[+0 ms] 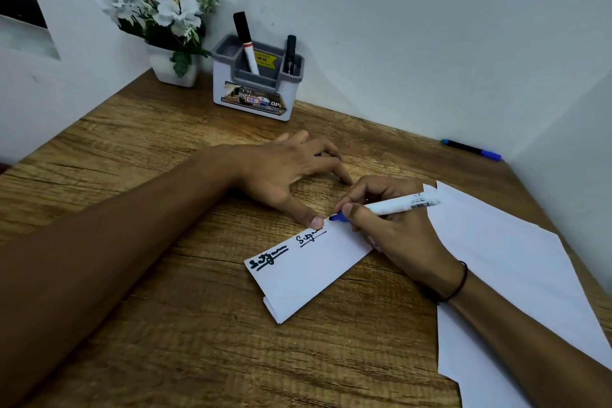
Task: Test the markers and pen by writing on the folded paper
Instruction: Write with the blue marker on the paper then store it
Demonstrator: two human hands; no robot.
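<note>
- The right grip (394, 225) is pinching a white marker with a blue tip (384, 207), and the tip is touching the far edge of the folded paper (308, 272), just right of the second scribble.
- The left grip (284, 172) is grasping nothing; its fingers are spreading over the table (165, 209) while the thumb is pressing down the paper's far edge to steady it.
- Two test marks are already sitting on the paper: a thick dark one (268, 260) near its left corner and a thinner one (309, 238) to the right of it, so two writing tools seem to be done.
- A third mark is just starting, with no blue line showing yet.
- A black-capped marker (245, 43) and a black pen (290, 55) are standing in the grey holder (256, 86) at the far wall; whether they made the two marks I cannot tell.
- A dark marker with a blue cap (472, 150) is lying on the far right of the table, possibly waiting for its test.
- A loose white sheet (516, 258) is lying to the right, under the right wrist.
</note>
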